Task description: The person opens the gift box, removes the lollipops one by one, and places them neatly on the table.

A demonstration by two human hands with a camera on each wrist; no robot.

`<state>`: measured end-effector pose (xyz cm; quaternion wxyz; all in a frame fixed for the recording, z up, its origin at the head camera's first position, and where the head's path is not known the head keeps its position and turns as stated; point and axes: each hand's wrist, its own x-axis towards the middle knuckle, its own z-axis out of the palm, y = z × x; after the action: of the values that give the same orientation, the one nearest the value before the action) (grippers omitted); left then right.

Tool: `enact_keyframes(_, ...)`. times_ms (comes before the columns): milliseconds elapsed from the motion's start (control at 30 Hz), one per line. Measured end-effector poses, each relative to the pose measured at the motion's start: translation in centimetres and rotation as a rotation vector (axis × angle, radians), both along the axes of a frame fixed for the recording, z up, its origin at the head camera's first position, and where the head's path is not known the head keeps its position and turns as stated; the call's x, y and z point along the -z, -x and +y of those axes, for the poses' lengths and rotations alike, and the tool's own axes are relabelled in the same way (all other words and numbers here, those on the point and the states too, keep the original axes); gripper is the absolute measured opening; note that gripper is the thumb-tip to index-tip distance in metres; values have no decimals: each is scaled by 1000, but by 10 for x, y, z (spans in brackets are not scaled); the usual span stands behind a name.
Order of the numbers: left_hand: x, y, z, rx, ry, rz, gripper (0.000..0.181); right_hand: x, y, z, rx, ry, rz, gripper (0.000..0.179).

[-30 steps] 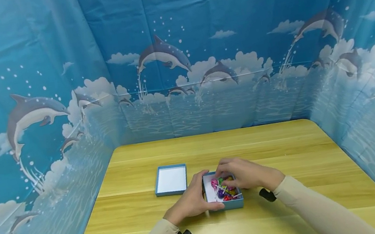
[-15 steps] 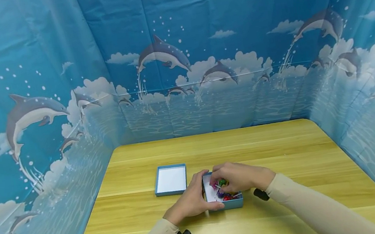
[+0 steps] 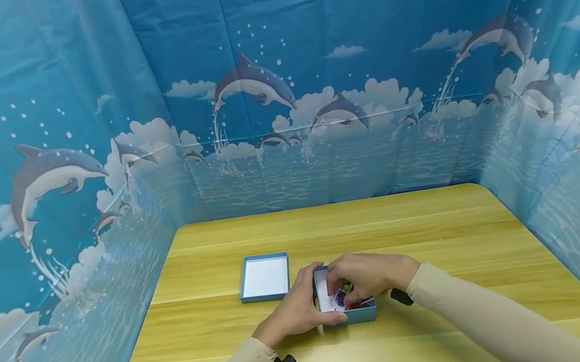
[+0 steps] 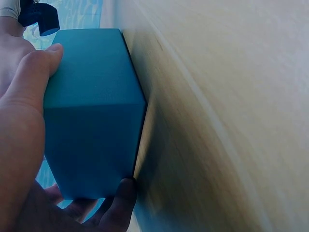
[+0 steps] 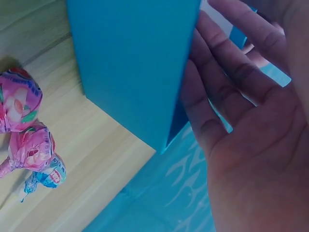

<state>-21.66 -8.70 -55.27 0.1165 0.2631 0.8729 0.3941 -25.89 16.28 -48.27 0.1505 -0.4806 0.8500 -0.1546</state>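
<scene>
Yellow wood-grain tabletop: rectangular blue cardboard box, left hand gripping its left side; right hand, now lower inside, presumably handling bright wrapped lollipops; fingers' hold indeterminable.

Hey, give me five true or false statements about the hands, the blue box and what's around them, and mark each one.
1. The left hand grips the blue box. True.
2. The lid covers the box. False: it lies on the wood-grain table, left of the box.
3. The right hand has fingers inside the box. True.
4. All three lollipops beside the box in the right wrist view have blue wrappers. False: two are mostly pink.
5. The curtain behind the table shows dolphins. True.
</scene>
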Motion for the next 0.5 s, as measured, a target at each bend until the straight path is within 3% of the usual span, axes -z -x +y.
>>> enact_keyframes(500, 1, 1, 0, -18, 9, -9, 129, -5, 11, -11, 12, -72, -152, 16)
